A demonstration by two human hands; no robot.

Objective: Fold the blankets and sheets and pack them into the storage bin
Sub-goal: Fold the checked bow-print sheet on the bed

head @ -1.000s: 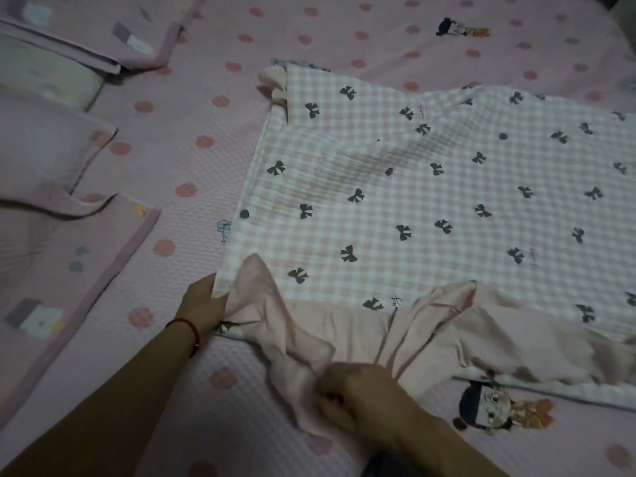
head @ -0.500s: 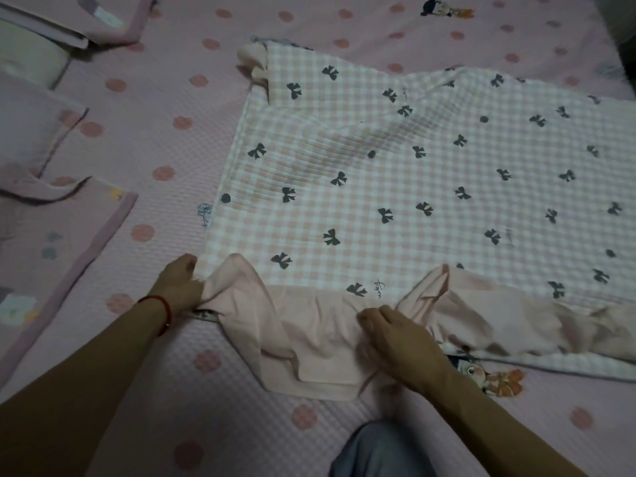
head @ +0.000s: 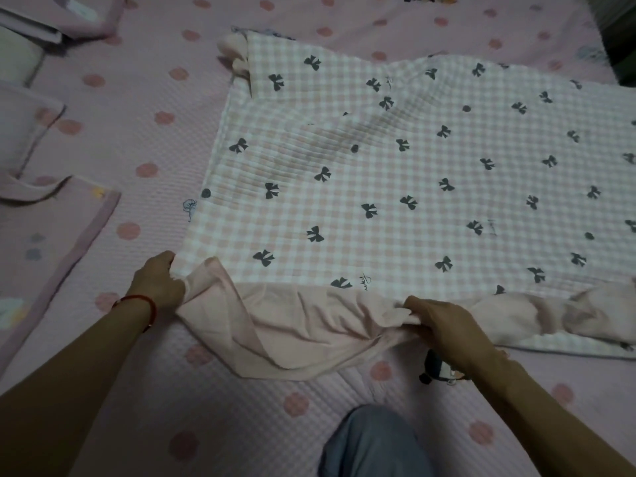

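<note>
Both your arms reach forward from the near edge, forearms bare. Your left hand [head: 159, 282], a red string round its wrist, has its fingers curled and pinching cloth at the left. Your right hand [head: 444, 325] lies knuckles up, its fingers [head: 413, 306] curled into gathered cloth. One knee shows between your arms.

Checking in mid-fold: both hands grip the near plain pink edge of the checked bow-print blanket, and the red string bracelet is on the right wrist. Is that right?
Not quite. The red string bracelet is on the left wrist, not the right, as the head view shows. The rest holds: the left hand and right hand both have a grip on the near plain pink edge of the checked bow-print blanket.
</note>
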